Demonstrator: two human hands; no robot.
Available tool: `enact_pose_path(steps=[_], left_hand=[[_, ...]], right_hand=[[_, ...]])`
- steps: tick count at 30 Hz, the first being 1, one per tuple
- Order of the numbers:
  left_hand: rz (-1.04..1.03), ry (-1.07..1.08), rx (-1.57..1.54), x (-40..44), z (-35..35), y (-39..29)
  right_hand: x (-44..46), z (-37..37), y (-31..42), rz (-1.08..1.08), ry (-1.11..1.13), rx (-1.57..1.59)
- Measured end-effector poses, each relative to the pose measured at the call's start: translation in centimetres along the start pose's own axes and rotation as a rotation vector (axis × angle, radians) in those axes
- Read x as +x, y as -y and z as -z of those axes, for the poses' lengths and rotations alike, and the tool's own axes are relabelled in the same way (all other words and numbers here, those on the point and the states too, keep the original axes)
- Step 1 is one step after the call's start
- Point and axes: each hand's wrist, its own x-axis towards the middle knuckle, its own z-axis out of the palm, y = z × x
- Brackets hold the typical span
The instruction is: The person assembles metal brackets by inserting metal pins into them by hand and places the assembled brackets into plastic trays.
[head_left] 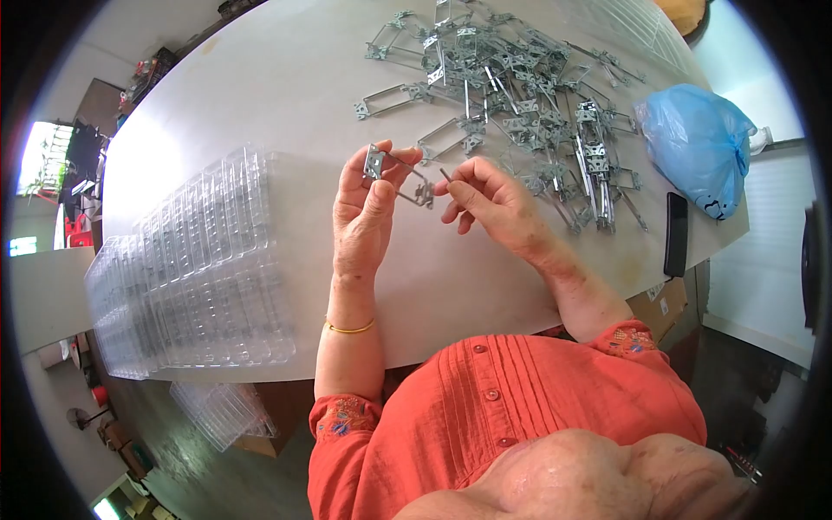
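Observation:
My left hand (362,227) is closed around a small metal frame (374,162), with bracket-like plates at its ends and thin rods between them. The frame is held tilted above the white table. Close by on the right, my right hand (494,204) pinches a short thin rod (445,174) between thumb and forefinger. The rod's tip points toward the frame's lower plate; whether the two touch I cannot tell. Beyond both hands lies a heap of similar metal frames (529,130), tangled together.
Stacked clear plastic trays (208,260) cover the table's left side. A tied blue plastic bag (693,143) and a black phone (676,234) are at the right edge. Another clear tray (225,412) lies below the table edge on a cardboard box (290,416).

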Motion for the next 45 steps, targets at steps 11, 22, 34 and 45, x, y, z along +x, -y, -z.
enact_pose_path(steps=[11, 22, 34, 45], left_hand=[[0.109, 0.057, 0.011, 0.0, -0.8, -0.7], [0.482, 0.013, -0.06, -0.2, -0.4, -1.1], [0.356, -0.096, 0.131, -0.2, -0.2, -0.7], [0.275, -0.06, 0.378, -0.2, -0.7, -0.7]], right_hand=[[0.4, 1.0, -0.2, 0.183, -0.114, 0.102], [0.4, 1.6, -0.7, 0.454, 0.019, -0.238], [0.6, 1.2, 0.0, 0.398, -0.225, -0.384], [0.5, 0.9, -0.2, 0.369, -0.244, -0.36]])
